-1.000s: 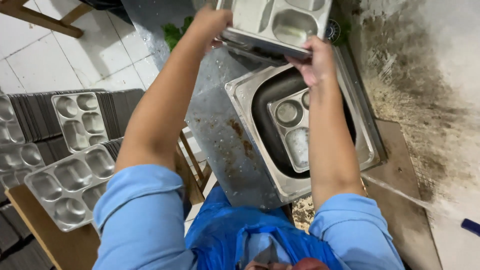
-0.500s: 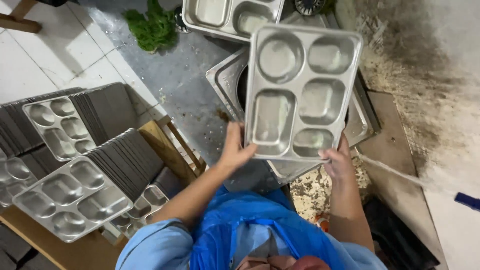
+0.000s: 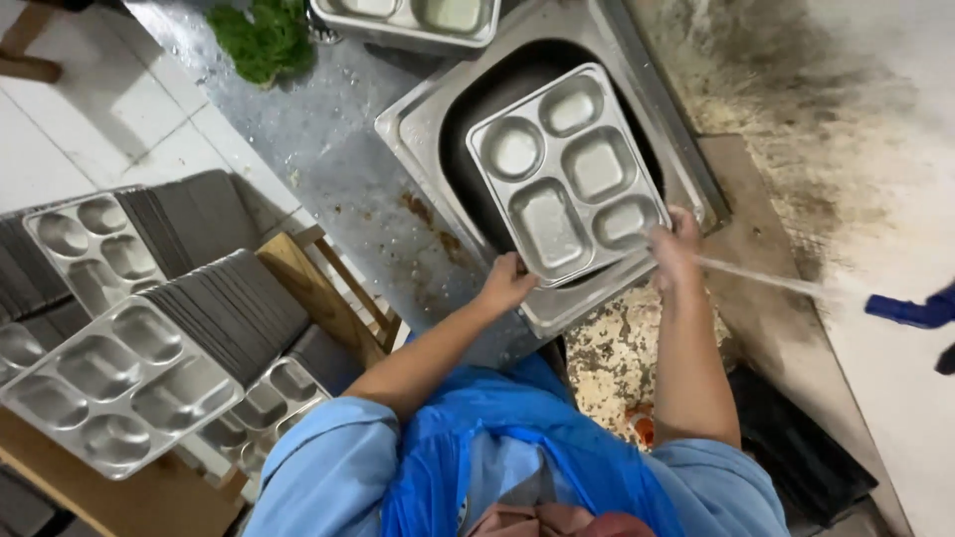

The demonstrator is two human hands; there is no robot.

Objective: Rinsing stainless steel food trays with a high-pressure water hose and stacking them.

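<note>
Head view: the sink (image 3: pixel 423 139), a steel basin set in a wet counter, is the landmark. Left of the sink, stacks (image 3: pixel 199 308) of compartment trays lean on a wooden rack, probably staged within arm's reach. Beyond the sink's far rim sits a second tray (image 3: pixel 408 15) beside a green scrubber (image 3: pixel 261 40). Right of the sink a blue nozzle (image 3: pixel 907 310) feeds a thin water stream (image 3: pixel 766 281) toward the sink's near corner.

Over the sink, the tray (image 3: pixel 567 174) is held face up, tilted, its near edge above the sink's front rim, likely so water drains into the basin. The left hand (image 3: pixel 509 283) is closed on its near-left corner; the right hand (image 3: pixel 676 244) is closed on its near-right edge.

Half a second earlier the tray was raised toward the camera; it now sits lower, over the basin.
</note>
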